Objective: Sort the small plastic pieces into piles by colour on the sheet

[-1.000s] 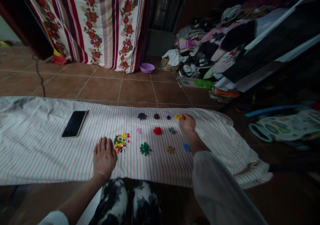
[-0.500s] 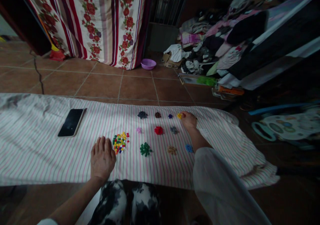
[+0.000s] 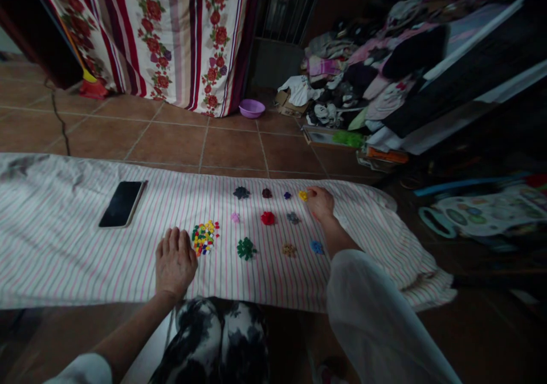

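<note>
My left hand (image 3: 176,263) lies flat, palm down, on the striped cloth (image 3: 141,276), beside a mixed pile of small coloured pieces (image 3: 204,238). At the far right of the back row, the fingertips of my right hand (image 3: 320,203) are bent together against a small yellow pile (image 3: 303,195); whether they pinch a piece is hidden. Single-colour piles lie in rows: dark grey (image 3: 241,192), brown (image 3: 266,193), dark blue (image 3: 287,195), pink (image 3: 235,217), red (image 3: 268,218), grey (image 3: 293,217), green (image 3: 246,248), tan (image 3: 289,250) and light blue (image 3: 317,247).
A black-screened phone (image 3: 123,204) lies on the cloth at the left. Beyond the cloth, a purple basin (image 3: 252,108) stands on the tiled floor near a flowered curtain (image 3: 179,42). Heaped clothes (image 3: 363,76) fill the back right.
The view has shifted slightly, moving the scene a little up and left. My right hand stays at the yellow pile, more of which now shows. My left hand still rests on the cloth.
</note>
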### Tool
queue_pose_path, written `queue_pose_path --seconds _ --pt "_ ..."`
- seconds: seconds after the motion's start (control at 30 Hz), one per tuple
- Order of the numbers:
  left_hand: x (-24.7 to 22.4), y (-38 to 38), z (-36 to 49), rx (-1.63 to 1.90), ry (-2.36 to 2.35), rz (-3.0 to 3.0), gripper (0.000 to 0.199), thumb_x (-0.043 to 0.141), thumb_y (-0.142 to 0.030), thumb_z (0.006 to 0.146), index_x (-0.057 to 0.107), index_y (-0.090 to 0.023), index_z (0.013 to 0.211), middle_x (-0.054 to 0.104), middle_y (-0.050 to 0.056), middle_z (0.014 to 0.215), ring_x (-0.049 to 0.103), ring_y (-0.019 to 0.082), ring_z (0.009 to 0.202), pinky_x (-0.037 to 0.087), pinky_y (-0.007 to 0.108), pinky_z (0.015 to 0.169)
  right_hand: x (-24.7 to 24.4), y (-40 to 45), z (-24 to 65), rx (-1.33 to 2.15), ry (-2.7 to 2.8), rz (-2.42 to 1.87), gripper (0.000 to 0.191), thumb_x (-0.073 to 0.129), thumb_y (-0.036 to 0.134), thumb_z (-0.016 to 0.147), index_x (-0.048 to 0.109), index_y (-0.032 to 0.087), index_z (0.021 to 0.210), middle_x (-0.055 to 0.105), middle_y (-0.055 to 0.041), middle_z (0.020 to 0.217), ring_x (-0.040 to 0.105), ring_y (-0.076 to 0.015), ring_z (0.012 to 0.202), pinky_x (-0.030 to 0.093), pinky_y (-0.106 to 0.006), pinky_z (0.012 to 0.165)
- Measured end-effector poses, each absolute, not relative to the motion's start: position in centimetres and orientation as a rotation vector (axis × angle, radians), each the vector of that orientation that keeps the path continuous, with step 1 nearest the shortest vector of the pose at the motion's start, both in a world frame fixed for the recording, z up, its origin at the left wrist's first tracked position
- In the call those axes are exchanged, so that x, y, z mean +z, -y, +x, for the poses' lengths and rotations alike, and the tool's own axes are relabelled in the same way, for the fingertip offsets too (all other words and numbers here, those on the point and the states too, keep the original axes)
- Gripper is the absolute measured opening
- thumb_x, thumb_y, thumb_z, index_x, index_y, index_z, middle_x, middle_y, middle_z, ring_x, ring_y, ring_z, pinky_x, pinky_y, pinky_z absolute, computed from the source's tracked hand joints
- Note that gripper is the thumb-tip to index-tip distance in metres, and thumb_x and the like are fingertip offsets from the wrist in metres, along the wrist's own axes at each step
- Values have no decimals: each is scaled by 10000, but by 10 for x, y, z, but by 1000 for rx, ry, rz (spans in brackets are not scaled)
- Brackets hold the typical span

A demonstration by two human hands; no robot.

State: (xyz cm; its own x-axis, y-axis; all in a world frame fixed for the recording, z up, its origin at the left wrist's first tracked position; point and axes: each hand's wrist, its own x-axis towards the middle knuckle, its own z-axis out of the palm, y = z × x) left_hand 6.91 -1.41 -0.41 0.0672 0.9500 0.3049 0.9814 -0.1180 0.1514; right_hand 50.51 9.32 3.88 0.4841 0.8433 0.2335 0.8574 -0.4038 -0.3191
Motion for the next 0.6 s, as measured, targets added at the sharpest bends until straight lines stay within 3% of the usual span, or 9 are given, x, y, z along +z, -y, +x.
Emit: queue_pose_path --seconds 0.33,0.6 --pt "1 15 70 -531 2061 -2244 464 387 -250 871 540 -58 1264 514 242 1382 393 362 1367 332 515 1086 66 -78 463 -3 1443 -2062 327 466 186 795 710 152 1009 704 -110 1007 639 -216 880 487 -344 868" --pt "1 15 68 -560 2065 -2245 464 374 -243 873 532 -70 1274 517 233 1385 398 351 1367 330 503 1084 56 -43 345 175 1584 -1618 324 466 207 798 700 189 1023 674 -71 961 615 -158 748 534 -280 708"
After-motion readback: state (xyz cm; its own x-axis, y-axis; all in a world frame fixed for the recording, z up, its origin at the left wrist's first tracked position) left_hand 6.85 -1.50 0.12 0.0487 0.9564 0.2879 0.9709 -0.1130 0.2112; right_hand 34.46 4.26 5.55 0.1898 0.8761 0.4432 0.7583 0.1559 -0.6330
